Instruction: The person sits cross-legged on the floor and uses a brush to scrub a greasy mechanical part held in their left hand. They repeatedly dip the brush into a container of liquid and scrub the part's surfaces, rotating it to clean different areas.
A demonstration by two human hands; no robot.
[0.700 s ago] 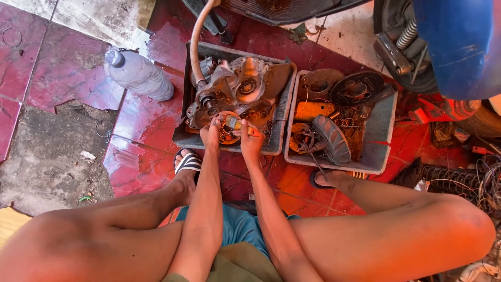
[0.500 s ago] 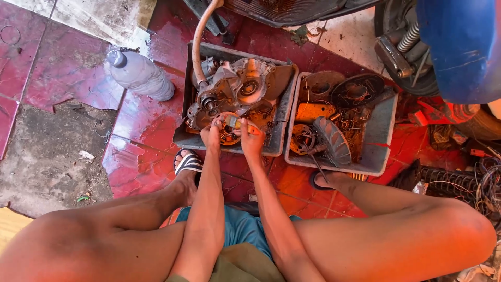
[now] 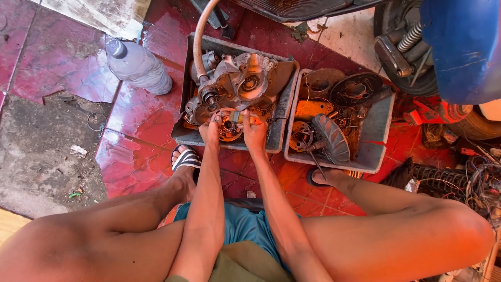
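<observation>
Both hands have crept slightly toward 12 o'clock, deeper over the grey tray [image 3: 183,134]. Left hand [image 3: 210,131] pinches the rim of a round orange stator plate [image 3: 227,125]; right hand [image 3: 254,133] grasps its 3 o'clock side. Plate sits at the tray's near edge, below the engine casing [image 3: 235,83]. Tight there: casing crowds 12 o'clock, second tray [image 3: 380,137] at 3 o'clock; open floor by the plastic bottle [image 3: 138,66], 10 o'clock.

The fingertips of the left hand [image 3: 210,131] and right hand [image 3: 254,133] hide part of the round orange part [image 3: 227,127], whose detail is too small to tell, while the blue scooter body [image 3: 462,47] and the pale hose [image 3: 199,36] run off the top edge.
</observation>
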